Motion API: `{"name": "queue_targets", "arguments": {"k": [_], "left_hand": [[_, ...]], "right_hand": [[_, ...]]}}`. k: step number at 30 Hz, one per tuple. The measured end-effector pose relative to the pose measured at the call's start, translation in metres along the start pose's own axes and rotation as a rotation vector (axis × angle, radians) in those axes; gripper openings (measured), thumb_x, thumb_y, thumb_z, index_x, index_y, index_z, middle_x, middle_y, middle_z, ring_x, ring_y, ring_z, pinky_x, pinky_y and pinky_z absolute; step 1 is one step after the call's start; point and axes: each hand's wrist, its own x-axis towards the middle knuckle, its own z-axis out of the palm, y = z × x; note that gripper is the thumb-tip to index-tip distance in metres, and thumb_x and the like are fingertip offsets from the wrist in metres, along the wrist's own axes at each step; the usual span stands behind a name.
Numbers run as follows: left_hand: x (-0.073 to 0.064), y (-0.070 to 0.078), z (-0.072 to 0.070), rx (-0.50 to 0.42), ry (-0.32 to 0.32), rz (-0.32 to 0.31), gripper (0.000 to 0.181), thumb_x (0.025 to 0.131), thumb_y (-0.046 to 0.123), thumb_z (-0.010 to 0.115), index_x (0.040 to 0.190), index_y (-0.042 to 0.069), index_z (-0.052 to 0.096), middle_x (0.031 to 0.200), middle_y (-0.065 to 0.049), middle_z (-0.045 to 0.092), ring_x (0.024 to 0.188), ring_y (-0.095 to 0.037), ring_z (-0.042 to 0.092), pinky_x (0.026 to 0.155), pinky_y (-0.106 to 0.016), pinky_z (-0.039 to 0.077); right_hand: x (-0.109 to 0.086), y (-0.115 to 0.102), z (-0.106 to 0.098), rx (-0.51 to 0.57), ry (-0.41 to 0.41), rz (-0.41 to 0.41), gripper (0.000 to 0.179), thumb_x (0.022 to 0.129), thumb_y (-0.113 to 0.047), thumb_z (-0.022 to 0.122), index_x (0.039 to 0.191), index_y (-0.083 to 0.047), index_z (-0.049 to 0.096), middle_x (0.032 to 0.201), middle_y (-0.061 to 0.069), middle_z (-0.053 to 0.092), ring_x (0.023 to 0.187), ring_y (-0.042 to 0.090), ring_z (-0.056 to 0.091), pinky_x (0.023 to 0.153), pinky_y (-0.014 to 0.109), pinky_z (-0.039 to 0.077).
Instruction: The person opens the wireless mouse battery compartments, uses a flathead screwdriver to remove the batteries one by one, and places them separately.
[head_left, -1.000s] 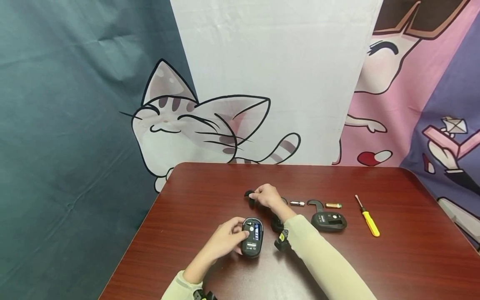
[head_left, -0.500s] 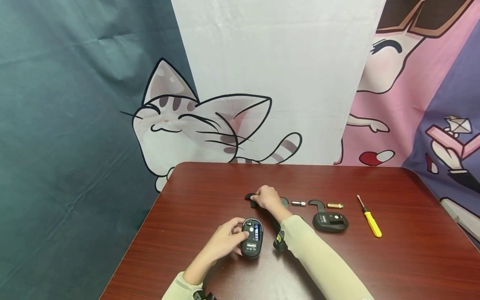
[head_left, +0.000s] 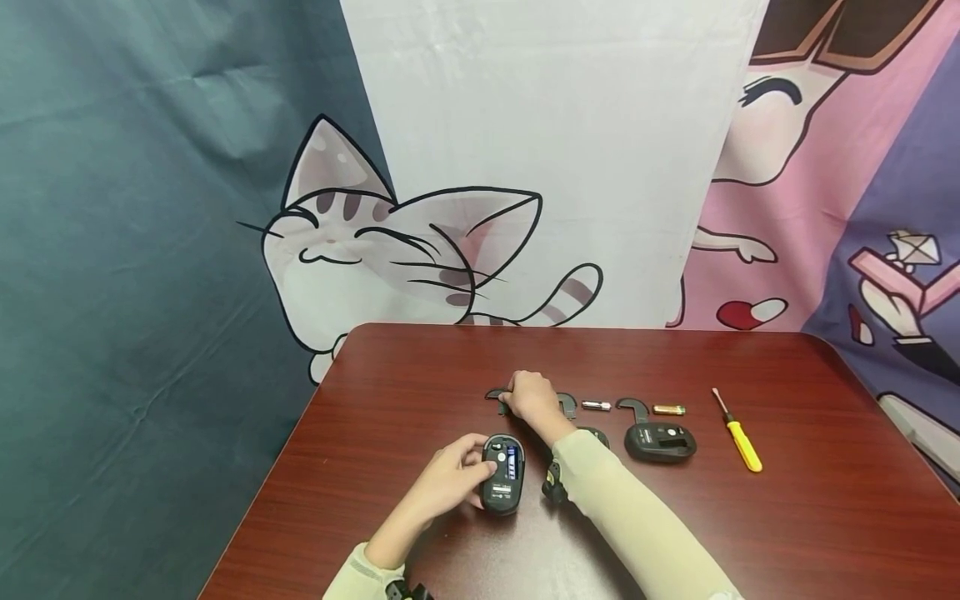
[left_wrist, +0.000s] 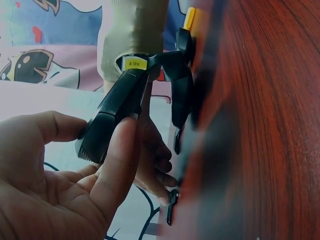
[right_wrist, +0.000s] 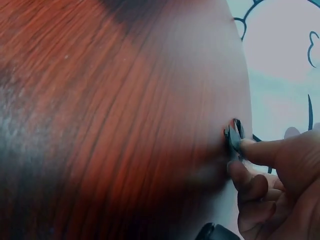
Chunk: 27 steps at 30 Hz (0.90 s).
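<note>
My left hand (head_left: 448, 478) grips a black computer mouse (head_left: 504, 495), its underside facing up. A blue-and-white battery (head_left: 512, 462) lies in the mouse's uncovered slot. In the left wrist view, thumb and fingers clasp the mouse (left_wrist: 112, 117) by its sides, above the table. Farther back, my right hand (head_left: 534, 400) pinches a small black curved battery cover (head_left: 495, 393) close to the tabletop. The right wrist view shows the cover (right_wrist: 234, 137) between thumb and finger, its far part hidden.
Right of my hand lie two more covers (head_left: 567, 405) (head_left: 633, 407) and two loose batteries (head_left: 596, 406) (head_left: 668, 410). An upturned mouse (head_left: 660, 442) sits before them; another mouse (head_left: 597, 435) is half hidden by my right sleeve. A yellow screwdriver (head_left: 742, 443) lies at the right.
The cover in my right hand has tipped flatter. My right forearm has shifted slightly left, uncovering more of the middle cover and mouse. The left hand and its mouse look unchanged.
</note>
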Motion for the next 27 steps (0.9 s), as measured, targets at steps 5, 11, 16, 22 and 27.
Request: {"name": "queue_targets", "arguments": {"k": [5,11,16,22,27], "left_hand": [[0.001,-0.001,0.001,0.004,0.002,0.004,0.045,0.095,0.014,0.066,0.134,-0.004,0.054,0.09,-0.01,0.071,0.066,-0.021,0.07,0.058,-0.049,0.065],[0.001,-0.001,0.001,0.006,0.01,0.003,0.044,0.095,0.015,0.065,0.133,-0.004,0.054,0.091,-0.01,0.071,0.066,-0.02,0.07,0.058,-0.049,0.065],[0.001,0.0,0.002,0.001,0.024,0.009,0.041,0.096,0.016,0.065,0.133,-0.001,0.056,0.093,-0.01,0.071,0.068,-0.019,0.069,0.058,-0.048,0.065],[0.003,0.001,0.005,-0.013,0.051,0.028,0.04,0.098,0.019,0.065,0.134,0.003,0.057,0.099,-0.012,0.072,0.072,-0.018,0.07,0.061,-0.053,0.065],[0.005,0.002,0.008,-0.07,0.056,0.033,0.037,0.1,0.018,0.062,0.133,0.003,0.057,0.107,-0.016,0.072,0.078,-0.018,0.071,0.061,-0.046,0.066]], "right_hand": [[0.001,0.002,0.002,-0.011,0.015,0.009,0.022,0.092,-0.034,0.075,0.083,-0.016,0.066,0.084,0.002,0.066,0.076,0.022,0.06,0.059,0.036,0.052],[0.0,0.005,-0.004,-0.003,0.056,-0.001,0.026,0.094,-0.039,0.072,0.086,-0.015,0.068,0.086,0.003,0.069,0.077,0.024,0.063,0.061,0.039,0.056],[-0.007,0.008,-0.021,0.016,0.075,-0.019,0.021,0.096,-0.033,0.07,0.099,-0.013,0.072,0.096,0.006,0.072,0.088,0.028,0.067,0.071,0.045,0.061],[-0.018,0.017,-0.047,0.042,0.067,-0.021,0.023,0.097,-0.034,0.069,0.106,-0.013,0.072,0.101,0.005,0.073,0.091,0.029,0.068,0.074,0.046,0.06],[-0.028,0.029,-0.066,0.063,0.061,-0.044,0.027,0.097,-0.036,0.067,0.11,-0.013,0.071,0.102,0.003,0.074,0.089,0.025,0.068,0.074,0.043,0.059]]}}
